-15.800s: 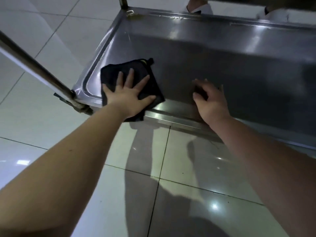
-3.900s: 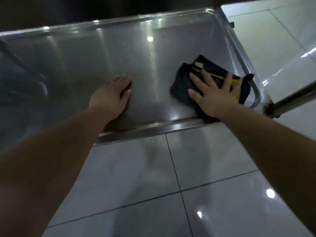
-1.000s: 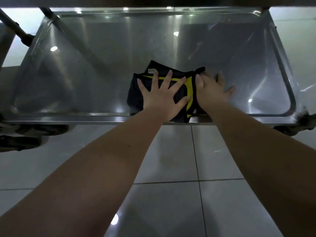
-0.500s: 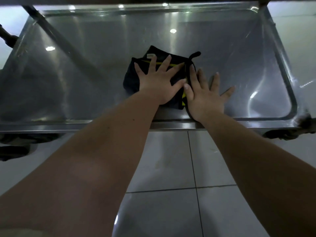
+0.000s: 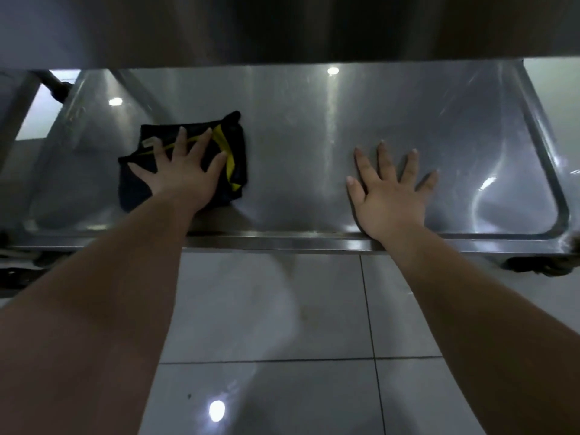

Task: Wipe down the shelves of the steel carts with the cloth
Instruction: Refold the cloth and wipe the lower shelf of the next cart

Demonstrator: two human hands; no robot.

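1. The lower shelf of a steel cart is viewed from the front and above. Its brushed surface is marked by bright reflections of lights.
2. The top of the view is darkened by the underside of an upper shelf.
3. Pale glossy floor tiles with dark joints are noted in front of the cart.
4. The shelf is bounded by a raised rim with a rounded corner at the right, and by a front lip running across the view. A caster is seen under the right front corner, and a post at the left rear.
5. Bare steel is recorded between the two grips, and from the right grip out to the right rim.
6. The cloth, black with yellow trim and folded, is found lying flat on the left half of the shelf, apart from the left rim.
7. The left grip, a bare hand, is pressed flat on the cloth, with fingers straight and spread and nothing curled round it.
8. The right grip is laid flat on bare steel on the right half, fingers spread and nothing held. It is well apart from the cloth, with its wrist over the front lip.
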